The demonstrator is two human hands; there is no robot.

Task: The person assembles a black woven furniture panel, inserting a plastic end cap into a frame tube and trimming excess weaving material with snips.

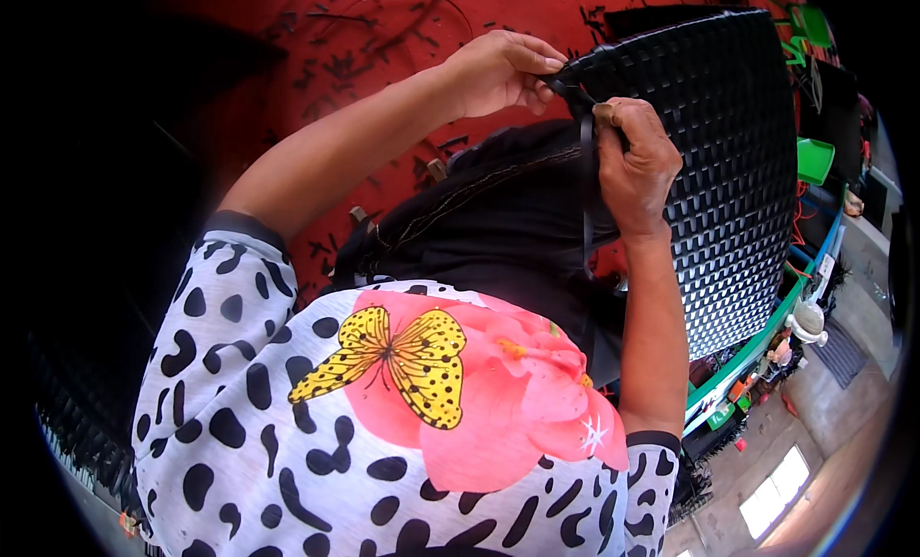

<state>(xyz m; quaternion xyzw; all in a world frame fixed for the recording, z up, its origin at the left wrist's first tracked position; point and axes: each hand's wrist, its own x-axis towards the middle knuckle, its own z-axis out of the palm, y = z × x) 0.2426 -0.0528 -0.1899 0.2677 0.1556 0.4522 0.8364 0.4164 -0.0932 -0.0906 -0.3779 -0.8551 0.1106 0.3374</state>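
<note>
Basically, left hand [494, 73] pinched the black woven panel [728, 154] at its upper-left corner, presumably steadying it, while right hand [637, 159] gripped the black strip [587, 164] just beside.

red floor [522, 3] strewn with short dark scraps [340, 18], green chair-like furniture [814, 26] at upper right, bright window-like rectangle [774, 492] at lower right

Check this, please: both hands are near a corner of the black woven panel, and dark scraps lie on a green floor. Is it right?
Not quite: the floor is red, not green, as the head view shows. The left hand, right hand, panel and scraps are as you wrote.
</note>
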